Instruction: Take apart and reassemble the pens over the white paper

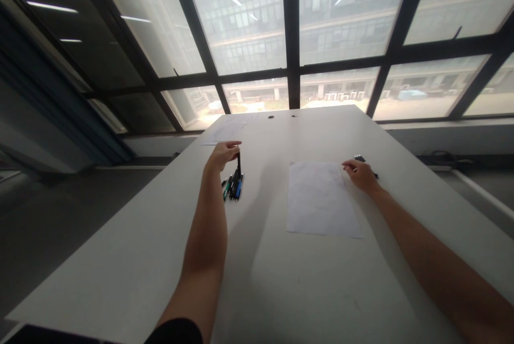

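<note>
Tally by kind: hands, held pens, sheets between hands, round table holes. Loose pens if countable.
Bare left hand, right hand: 2
Held black pen: 1
White paper sheet: 1
Round tabletop holes: 2
Total: 6
Loose black, blue, green pens: overlapping, uncountable

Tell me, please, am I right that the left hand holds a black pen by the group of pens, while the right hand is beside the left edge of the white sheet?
Not quite: the head view shows the right hand beside the right edge of the white sheet, not the left. The left hand does hold a black pen by the group of pens.
</note>
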`<action>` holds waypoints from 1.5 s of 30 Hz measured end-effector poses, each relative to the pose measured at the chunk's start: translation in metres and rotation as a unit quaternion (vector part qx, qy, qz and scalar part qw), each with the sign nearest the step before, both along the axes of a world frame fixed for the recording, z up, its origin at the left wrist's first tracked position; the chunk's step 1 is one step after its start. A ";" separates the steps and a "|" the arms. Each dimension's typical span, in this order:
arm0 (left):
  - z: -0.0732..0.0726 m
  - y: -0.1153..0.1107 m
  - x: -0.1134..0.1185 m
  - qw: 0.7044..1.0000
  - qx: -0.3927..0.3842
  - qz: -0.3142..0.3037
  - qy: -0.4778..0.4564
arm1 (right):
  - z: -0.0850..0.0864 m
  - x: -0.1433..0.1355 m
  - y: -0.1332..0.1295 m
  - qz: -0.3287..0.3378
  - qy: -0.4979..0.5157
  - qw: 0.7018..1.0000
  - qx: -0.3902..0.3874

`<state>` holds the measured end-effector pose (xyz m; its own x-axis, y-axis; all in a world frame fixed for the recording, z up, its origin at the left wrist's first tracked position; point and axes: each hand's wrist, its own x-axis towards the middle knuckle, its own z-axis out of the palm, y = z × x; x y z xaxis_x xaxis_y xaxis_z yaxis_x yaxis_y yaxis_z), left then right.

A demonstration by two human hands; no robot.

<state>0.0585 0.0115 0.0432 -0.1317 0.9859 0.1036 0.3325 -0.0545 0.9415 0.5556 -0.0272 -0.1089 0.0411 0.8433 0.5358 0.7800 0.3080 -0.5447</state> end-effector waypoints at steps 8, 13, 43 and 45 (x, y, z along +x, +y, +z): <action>0.014 -0.020 0.076 0.975 -0.009 -0.208 -0.085 | 0.029 -0.026 -0.009 0.036 0.035 0.999 0.009; -0.005 -0.022 0.124 0.949 0.041 -0.278 -0.145 | 0.043 -0.054 -0.015 0.139 0.199 0.968 -0.069; -0.131 -0.016 0.197 0.981 0.116 -0.117 -0.102 | 0.011 -0.054 -0.006 0.087 0.431 0.895 -0.075; -0.130 -0.017 0.197 0.982 0.119 -0.118 -0.092 | 0.011 -0.054 -0.006 0.081 0.424 0.899 -0.071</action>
